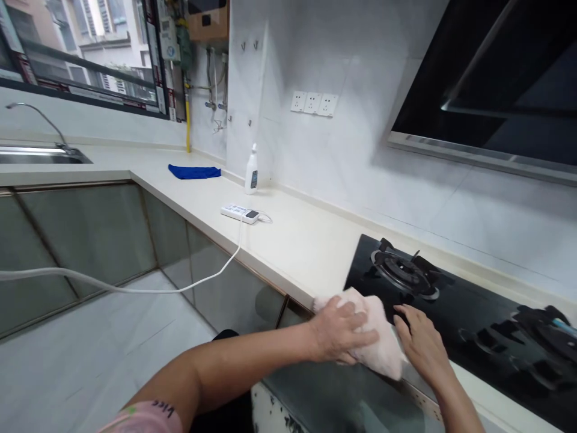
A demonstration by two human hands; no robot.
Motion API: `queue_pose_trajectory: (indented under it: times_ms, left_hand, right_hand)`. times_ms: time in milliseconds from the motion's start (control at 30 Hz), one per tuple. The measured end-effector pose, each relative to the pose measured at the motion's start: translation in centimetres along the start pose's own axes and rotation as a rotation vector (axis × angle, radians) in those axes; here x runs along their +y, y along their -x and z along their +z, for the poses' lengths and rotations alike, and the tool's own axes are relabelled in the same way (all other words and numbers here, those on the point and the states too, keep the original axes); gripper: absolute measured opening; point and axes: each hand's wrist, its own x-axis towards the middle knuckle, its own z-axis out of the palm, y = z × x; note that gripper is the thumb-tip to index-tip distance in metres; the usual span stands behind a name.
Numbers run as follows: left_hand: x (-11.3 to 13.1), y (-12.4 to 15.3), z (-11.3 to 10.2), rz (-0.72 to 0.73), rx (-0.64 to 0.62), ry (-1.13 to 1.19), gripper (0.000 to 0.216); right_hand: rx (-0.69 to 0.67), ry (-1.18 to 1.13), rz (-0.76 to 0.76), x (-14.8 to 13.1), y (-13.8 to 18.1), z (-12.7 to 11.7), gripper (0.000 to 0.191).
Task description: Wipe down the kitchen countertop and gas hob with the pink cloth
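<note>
Pink cloth soft, fuzzy; hob glossy black glass; burner grate matt metal; countertop smooth, cream.

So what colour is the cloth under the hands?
The cloth is pale pink; the head view shows it best, against the black cooktop.

I count one left hand, one right hand, one pink cloth, one blue cloth, one bottle, one power strip, two burners, three wall sockets.
</note>
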Motion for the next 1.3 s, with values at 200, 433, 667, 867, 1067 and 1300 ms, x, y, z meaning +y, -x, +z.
queue_pose_trajectory:
  times_ms: [200, 433, 667, 867, 1067, 1300]
  left_hand:
    - [-8.3, 7.4, -3.7, -0.308, -0.073, 0.118, 0.077]
    - [-15.4, 9.3, -7.0, -0.740, -0.164, 0.181, 0.043]
    - [-17.6, -0.3, -3.3, -1.000, -0.320, 0.165, 0.034]
    - [-16.2, -7.9, 0.9, -1.028, -0.381, 0.204, 0.042]
    - [-12.7, -7.5, 0.0, -0.849, -0.413, 0.282, 0.050]
    - [-8.3, -3.9, -4.8, -0.686, -0.421, 0.304, 0.053]
  right_hand:
    - [0.005, -0.009, 0.014, -2.4, 0.1, -0.9, 0.051]
    - [-0.026, -0.045, 0.032, -3.2, 0.3, -1.3, 0.048]
    - [-0.021, 0.001, 0.049, -3.7, 0.2, -1.1, 0.050]
    - [0.013, 0.005, 0.033, -3.8, 0.2, -1.2, 0.052]
    - [0.013, -0.007, 0.037, -3.5, 0.2, -1.1, 0.051]
    - [0.002, -0.028, 0.063, -3.7, 0.1, -1.3, 0.051]
